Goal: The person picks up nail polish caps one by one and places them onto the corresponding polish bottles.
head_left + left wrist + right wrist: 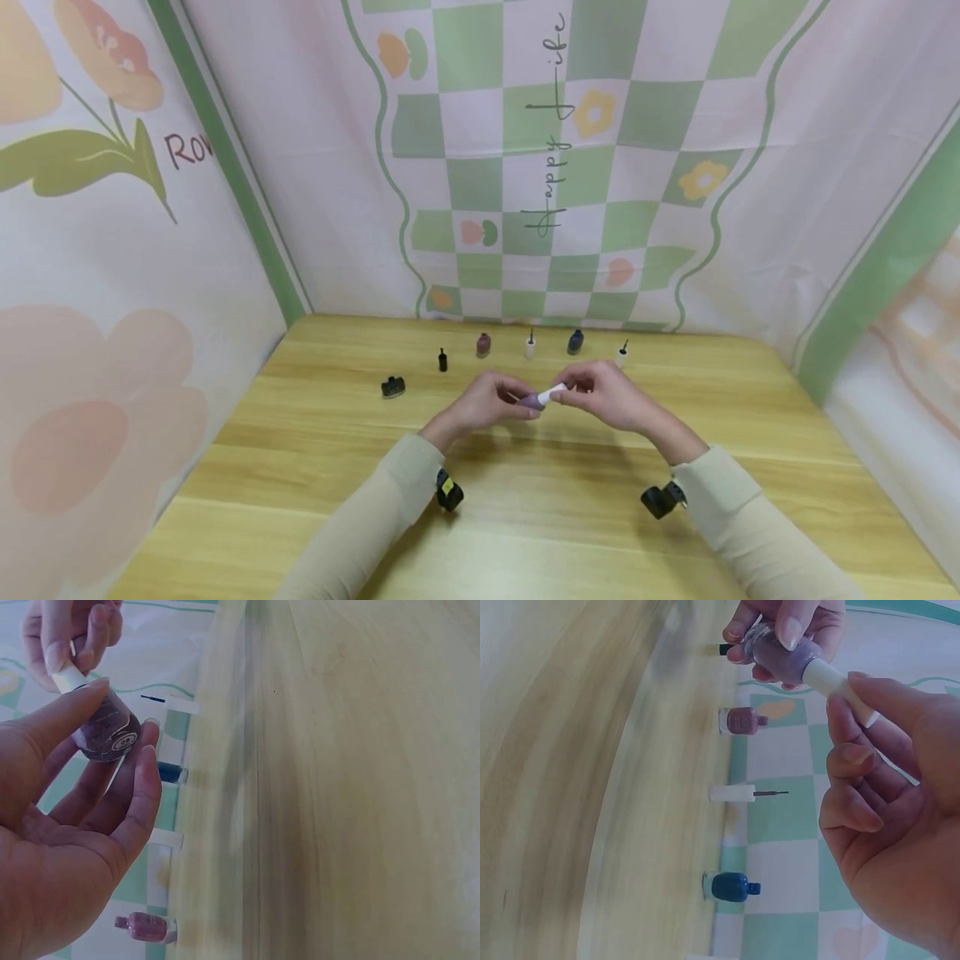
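My left hand [483, 403] grips a purple nail polish bottle [780, 656] between thumb and fingers, above the middle of the table. The bottle is tilted, its base toward the left palm. A white cap [844, 691] sits at the bottle's neck, in line with it, pinched between the thumb and fingers of my right hand [611, 398]. How tightly the cap is screwed on I cannot tell. Behind the hands stand a mauve nail polish bottle [483, 343], a white cap with its brush up [530, 344] and a blue nail polish bottle [575, 342], both bottles uncapped.
Another white brush cap [622, 355] stands behind the right hand, partly hidden. To the left are a black brush cap [442, 361] and a dark, low bottle [393, 386]. The wooden table [540, 533] ends at a patterned cloth wall [480, 192].
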`<control>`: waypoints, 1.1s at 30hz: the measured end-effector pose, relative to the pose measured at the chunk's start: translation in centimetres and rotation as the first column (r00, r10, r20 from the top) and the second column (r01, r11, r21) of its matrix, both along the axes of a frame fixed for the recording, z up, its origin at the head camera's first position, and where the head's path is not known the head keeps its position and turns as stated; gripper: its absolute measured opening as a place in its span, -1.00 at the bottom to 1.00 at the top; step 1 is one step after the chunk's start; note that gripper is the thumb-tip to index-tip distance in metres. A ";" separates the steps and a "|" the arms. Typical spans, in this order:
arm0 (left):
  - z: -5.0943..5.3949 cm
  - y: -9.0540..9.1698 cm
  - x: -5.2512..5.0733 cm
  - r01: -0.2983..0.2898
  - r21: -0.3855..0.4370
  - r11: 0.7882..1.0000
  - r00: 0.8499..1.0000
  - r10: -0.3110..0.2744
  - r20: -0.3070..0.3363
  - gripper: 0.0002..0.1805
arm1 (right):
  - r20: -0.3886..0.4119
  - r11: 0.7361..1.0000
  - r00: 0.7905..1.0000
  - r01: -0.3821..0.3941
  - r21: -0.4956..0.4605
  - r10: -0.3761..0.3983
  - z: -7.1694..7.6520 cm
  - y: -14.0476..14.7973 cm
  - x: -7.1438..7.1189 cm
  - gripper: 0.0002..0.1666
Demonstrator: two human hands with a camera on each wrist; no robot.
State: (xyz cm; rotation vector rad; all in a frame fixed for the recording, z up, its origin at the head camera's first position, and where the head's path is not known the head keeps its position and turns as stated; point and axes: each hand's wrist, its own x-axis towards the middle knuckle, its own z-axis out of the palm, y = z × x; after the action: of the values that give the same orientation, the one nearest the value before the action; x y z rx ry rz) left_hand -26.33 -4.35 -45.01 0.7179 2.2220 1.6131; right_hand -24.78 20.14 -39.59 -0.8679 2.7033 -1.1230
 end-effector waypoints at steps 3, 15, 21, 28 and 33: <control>-0.1 0.1 0.0 0.009 0.005 1.000 1.000 -0.009 -0.014 -0.79 | -0.005 1.000 1.000 0.013 -0.008 -0.013 0.1 0.0 0.2 -0.87; 0.3 0.3 0.4 -0.033 -0.020 0.999 0.997 0.031 -0.070 -0.79 | 0.000 0.998 0.999 0.040 -0.040 -0.040 -0.1 -0.1 0.3 -0.86; 0.6 0.8 0.7 -0.079 -0.070 0.994 0.988 0.069 -0.135 -0.81 | -0.003 0.998 0.999 0.050 -0.032 -0.050 -0.2 -0.2 0.4 -0.85; 0.7 1.0 0.9 -0.109 -0.098 0.989 0.978 0.089 -0.191 -0.82 | 0.002 0.998 0.998 0.064 -0.027 -0.064 -0.1 -0.4 0.5 -0.88; 0.7 1.0 0.9 -0.102 -0.104 0.989 0.980 0.083 -0.178 -0.83 | 0.007 0.997 0.997 0.076 -0.035 -0.076 -0.1 -0.5 0.6 -0.88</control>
State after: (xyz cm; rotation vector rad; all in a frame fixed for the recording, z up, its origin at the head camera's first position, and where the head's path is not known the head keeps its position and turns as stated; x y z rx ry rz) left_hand -25.48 -3.36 -44.30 0.7605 2.4823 1.5037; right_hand -24.22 19.63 -39.70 -0.7719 2.7417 -1.1886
